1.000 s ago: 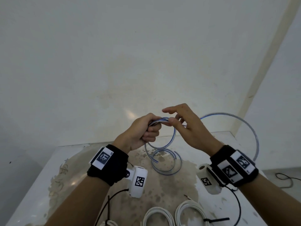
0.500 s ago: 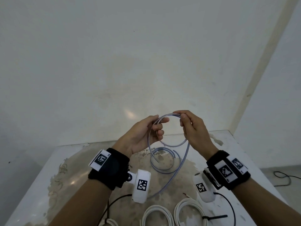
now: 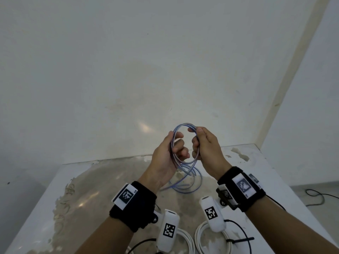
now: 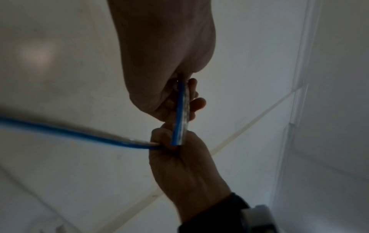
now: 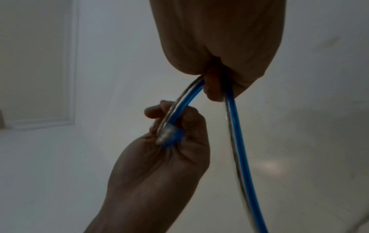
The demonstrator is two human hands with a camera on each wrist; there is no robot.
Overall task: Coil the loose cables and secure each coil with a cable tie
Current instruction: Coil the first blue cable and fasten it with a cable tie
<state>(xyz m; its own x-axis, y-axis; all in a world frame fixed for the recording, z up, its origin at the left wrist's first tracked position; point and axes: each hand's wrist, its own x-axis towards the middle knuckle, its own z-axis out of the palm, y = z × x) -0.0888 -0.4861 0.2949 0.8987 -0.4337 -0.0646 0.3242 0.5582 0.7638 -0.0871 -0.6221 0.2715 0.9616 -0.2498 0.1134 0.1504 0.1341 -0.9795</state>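
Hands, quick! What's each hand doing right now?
Left hand: fingers curled round the left side of the blue cable coil.
Right hand: fingers curled round the coil's right side, gripping it.

My head view looks down over table [image 3: 45, 208]; wrist views close, facing up; all share cable [image 3: 183, 125] [image 4: 180, 110] [image 5: 235, 126].

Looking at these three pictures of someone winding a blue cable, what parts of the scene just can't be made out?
- Head view: the white coils are cut off by the bottom edge, and a wrist camera covers part of one.
- Head view: the black cable tie is too small to tell whether it is fastened.
- Left wrist view: the blue cable vanishes inside the left hand and right hand.
- Right wrist view: the cable's run downward is blurred.
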